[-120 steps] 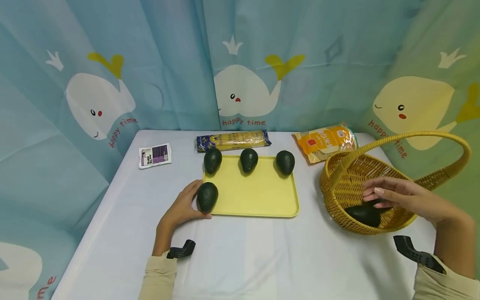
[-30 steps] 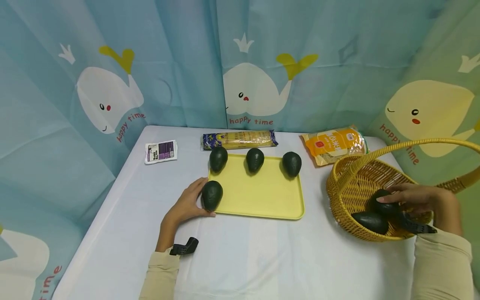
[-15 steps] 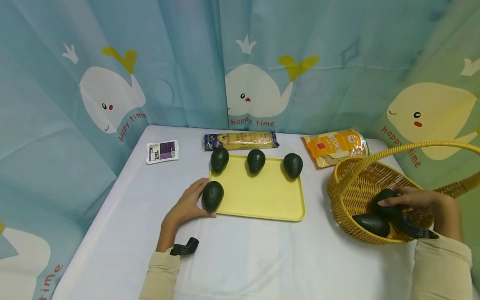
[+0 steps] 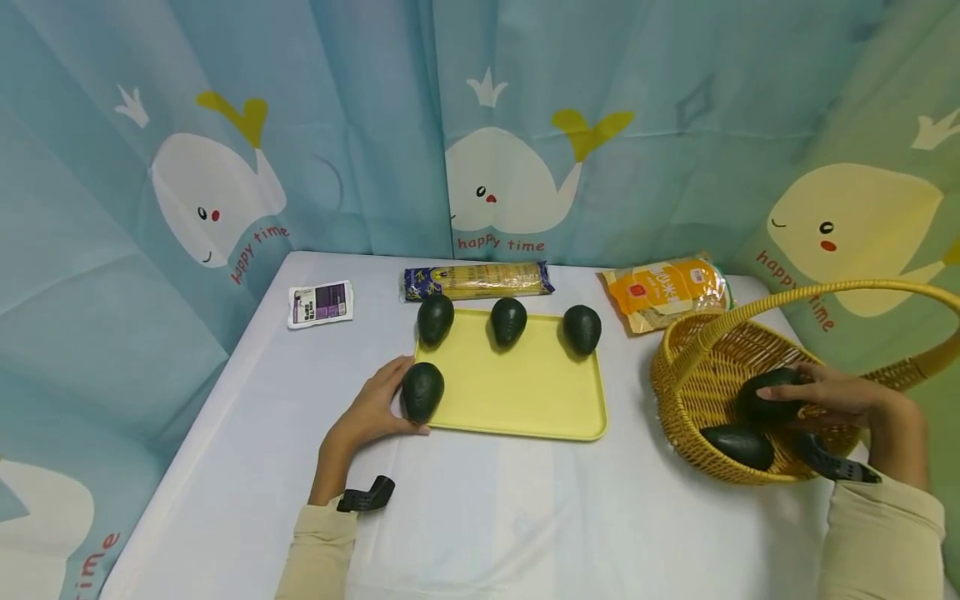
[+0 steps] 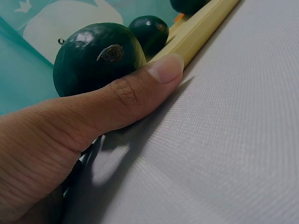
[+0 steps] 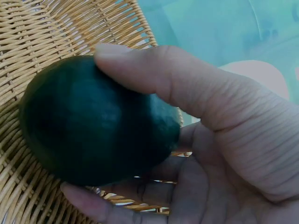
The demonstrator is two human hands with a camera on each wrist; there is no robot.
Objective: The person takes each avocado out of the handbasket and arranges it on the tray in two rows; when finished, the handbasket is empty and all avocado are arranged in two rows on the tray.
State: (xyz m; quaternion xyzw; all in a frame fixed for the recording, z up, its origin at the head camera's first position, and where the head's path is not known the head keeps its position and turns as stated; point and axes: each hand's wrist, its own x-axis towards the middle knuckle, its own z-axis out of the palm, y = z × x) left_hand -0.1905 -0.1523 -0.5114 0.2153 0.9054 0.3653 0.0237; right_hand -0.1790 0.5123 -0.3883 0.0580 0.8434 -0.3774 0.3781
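In the head view my left hand [image 4: 375, 402] grips the front left corner of the yellow tray [image 4: 517, 404], fingers along its left side. The left wrist view shows the thumb [image 5: 140, 88] laid along the front rim, beside a dark green avocado [image 5: 98, 58]. That avocado [image 4: 422, 392] sits on the tray's corner, with three others along the back edge. Inside the wicker basket [image 4: 678, 421], my right hand [image 4: 843, 396] grips another avocado [image 6: 93, 121], thumb on top and fingers underneath. A second avocado [image 4: 738, 446] lies in the basket in front of it.
The basket's tall handle [image 4: 840, 287] arches above the right hand. Behind the tray lies a long pack of noodles [image 4: 476, 281]. An orange bag [image 4: 667, 292] lies behind the basket, and a small white and purple sachet [image 4: 321, 304] at the back left.
My right hand has gone from hovering over the basket to gripping an avocado in it, and that avocado has just shifted slightly upward. The left hand keeps its place at the tray's corner.
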